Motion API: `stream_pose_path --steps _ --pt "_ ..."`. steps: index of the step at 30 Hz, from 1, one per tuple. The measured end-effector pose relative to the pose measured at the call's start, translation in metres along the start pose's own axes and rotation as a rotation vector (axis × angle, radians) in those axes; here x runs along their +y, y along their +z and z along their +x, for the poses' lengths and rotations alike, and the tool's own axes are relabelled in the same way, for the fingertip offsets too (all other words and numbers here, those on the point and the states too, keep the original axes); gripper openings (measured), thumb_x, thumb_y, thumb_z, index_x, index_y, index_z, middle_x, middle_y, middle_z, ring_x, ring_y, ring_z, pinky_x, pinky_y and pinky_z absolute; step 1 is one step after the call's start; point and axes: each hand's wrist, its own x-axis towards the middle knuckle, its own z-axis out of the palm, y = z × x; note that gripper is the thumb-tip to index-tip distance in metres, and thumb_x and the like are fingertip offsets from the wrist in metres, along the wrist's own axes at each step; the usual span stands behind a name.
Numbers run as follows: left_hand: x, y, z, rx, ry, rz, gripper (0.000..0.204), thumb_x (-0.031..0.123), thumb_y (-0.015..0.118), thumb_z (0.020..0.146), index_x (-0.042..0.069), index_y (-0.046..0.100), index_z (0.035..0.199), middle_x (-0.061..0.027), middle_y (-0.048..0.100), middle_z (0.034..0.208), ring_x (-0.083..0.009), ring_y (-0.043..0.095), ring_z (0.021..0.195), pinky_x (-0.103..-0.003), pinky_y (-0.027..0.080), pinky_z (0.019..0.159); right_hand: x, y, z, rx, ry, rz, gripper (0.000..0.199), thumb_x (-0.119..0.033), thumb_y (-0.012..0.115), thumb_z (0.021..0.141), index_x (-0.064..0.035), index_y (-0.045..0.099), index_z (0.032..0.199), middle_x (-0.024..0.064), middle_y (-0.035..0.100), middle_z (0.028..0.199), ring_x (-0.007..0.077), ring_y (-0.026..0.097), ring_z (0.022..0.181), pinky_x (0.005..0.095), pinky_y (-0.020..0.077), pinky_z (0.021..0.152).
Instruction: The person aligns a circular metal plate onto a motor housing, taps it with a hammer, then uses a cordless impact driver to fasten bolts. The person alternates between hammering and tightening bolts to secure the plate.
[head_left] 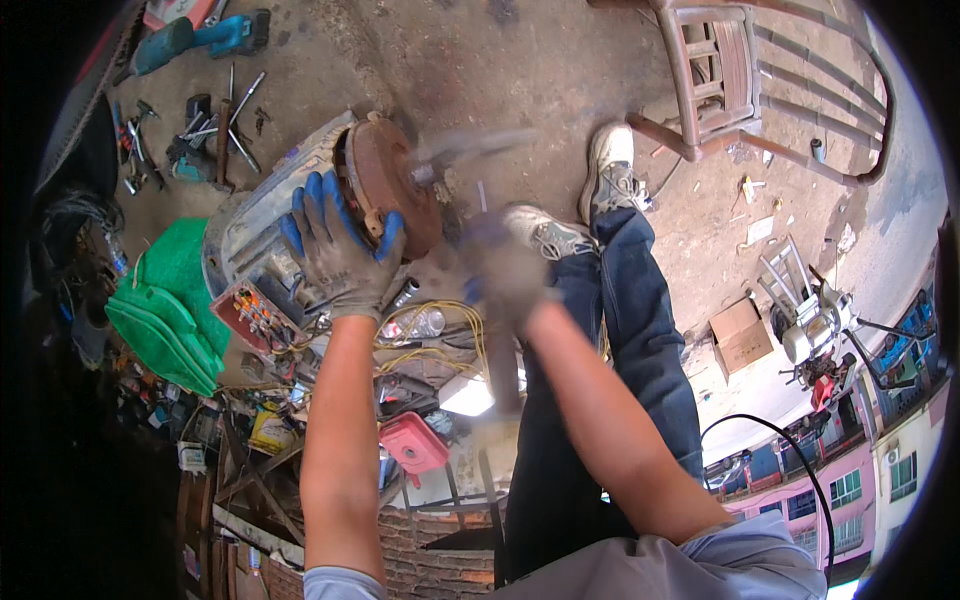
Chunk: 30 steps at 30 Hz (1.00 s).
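Motor (265,210): the gray body is lying on its side in the upper left of the frame.
Long axis: it is slanting from the green bundle (170,300), at the left, up toward the rusty end cover (395,170) near the upper center.
Left hand (345,255): gloved, it is resting on the motor with the grip wide, the fingers spreading over the gray body and the thumb lying apart over the lower rim of the rusty end cover.
Right hand (515,270): it is showing as a blur near the center of the frame; I can't make out how far its fingers are closing, or on what.
Nearer hand: the left is touching the motor; the right is standing apart from it.
Key relation, as I judge it: the rusty end cover is facing rightward and lying up and to the left of the right hand.
Blurred bar (480,145): it is streaking rightward from the cover's middle; whether it is joining the motor there is unclear.
Wiring box (255,315): lidless, it is sitting along the motor's lower edge, below and left of the left hand.
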Motion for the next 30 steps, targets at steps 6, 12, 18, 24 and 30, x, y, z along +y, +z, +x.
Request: stream_pose_path --steps 6,12,18,24,30 --pt "-0.003 0.002 -0.006 0.011 0.007 -0.008 0.087 0.054 0.072 0.079 0.006 0.048 0.147 -0.0181 0.051 0.149 -0.0389 0.046 0.139 -0.060 0.026 0.119 -0.045 -0.032 0.000 -0.347 0.225 0.392 0.023 -0.018 0.071 0.093 0.0001 0.064 0.105 0.0033 0.062 0.073 0.0137 0.060 0.054 0.0301 0.0525 0.046" --pt "-0.003 -0.001 -0.006 0.009 0.009 0.008 0.086 0.054 0.072 0.080 0.007 0.048 0.148 -0.0183 0.050 0.149 -0.0399 0.046 0.139 -0.060 0.026 0.119 0.000 -0.173 0.059 0.214 0.086 0.489 0.021 -0.021 0.068 0.098 -0.0024 0.060 0.105 0.0045 0.060 0.075 0.0138 0.057 0.054 0.0275 0.0509 0.047" --pt "0.002 -0.002 -0.003 -0.009 0.005 -0.010 0.084 0.052 0.071 0.081 0.006 0.049 0.147 -0.0192 0.051 0.149 -0.0416 0.045 0.139 -0.060 0.026 0.119 0.050 -0.098 0.058 0.219 0.071 0.183 0.023 -0.026 0.060 0.099 -0.0091 0.064 0.083 0.0065 0.062 0.067 0.0190 0.062 0.056 0.0349 0.0515 0.051" --pt "-0.004 0.002 -0.010 -0.015 0.019 -0.020 0.082 0.053 0.069 0.082 0.004 0.050 0.146 -0.0199 0.051 0.149 -0.0416 0.046 0.139 -0.060 0.025 0.119 0.002 0.008 0.002 -0.355 0.204 0.112 0.022 -0.026 0.071 0.090 -0.0046 0.068 0.091 0.0055 0.063 0.072 0.0159 0.059 0.055 0.0335 0.0516 0.051" --pt "-0.009 0.001 -0.011 -0.005 0.022 0.006 0.083 0.052 0.069 0.083 0.004 0.048 0.148 -0.0207 0.052 0.148 -0.0416 0.044 0.142 -0.060 0.026 0.120 -0.024 -0.158 0.020 -0.056 0.051 0.369 0.028 -0.026 0.064 0.102 -0.0028 0.065 0.117 0.0008 0.059 0.073 0.0090 0.060 0.065 0.0260 0.0503 0.058"
